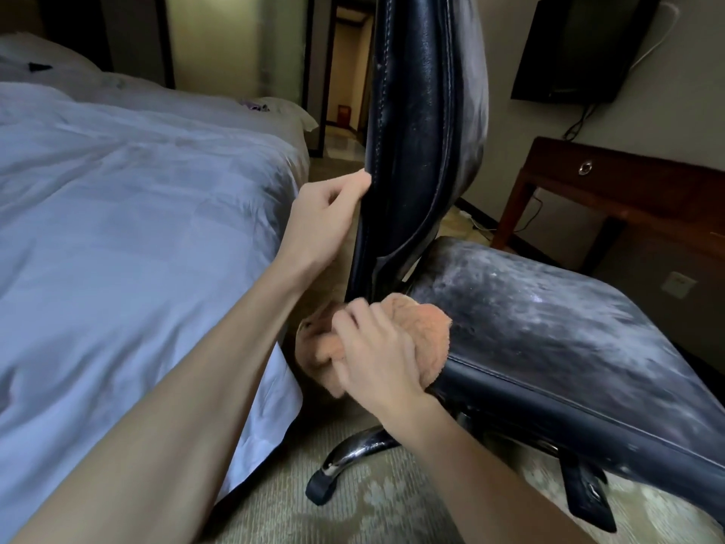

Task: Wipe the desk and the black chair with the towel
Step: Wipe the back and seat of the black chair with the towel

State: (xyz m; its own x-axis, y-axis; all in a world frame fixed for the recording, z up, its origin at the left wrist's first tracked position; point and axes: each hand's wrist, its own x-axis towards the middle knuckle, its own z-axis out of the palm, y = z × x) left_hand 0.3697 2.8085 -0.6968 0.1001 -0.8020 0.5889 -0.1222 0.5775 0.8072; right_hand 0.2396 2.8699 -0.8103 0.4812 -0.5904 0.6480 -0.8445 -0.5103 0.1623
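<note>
The black leather chair (pixel 549 331) fills the middle and right of the head view, its seat dusty and grey, its tall backrest (pixel 419 131) upright. My left hand (pixel 325 221) grips the left edge of the backrest, thumb on the near side. My right hand (pixel 376 355) holds a bunched orange towel (pixel 427 339) and presses it on the rear left corner of the seat, where seat and backrest meet. The dark wooden desk (pixel 612 190) stands against the wall at the right, behind the chair.
A bed with a white duvet (pixel 117 229) lies close on the left, almost touching the chair. The chair's chrome base leg and castor (pixel 333 473) stand on patterned carpet. A black TV (pixel 580 45) hangs above the desk. An open doorway (pixel 349 72) is behind.
</note>
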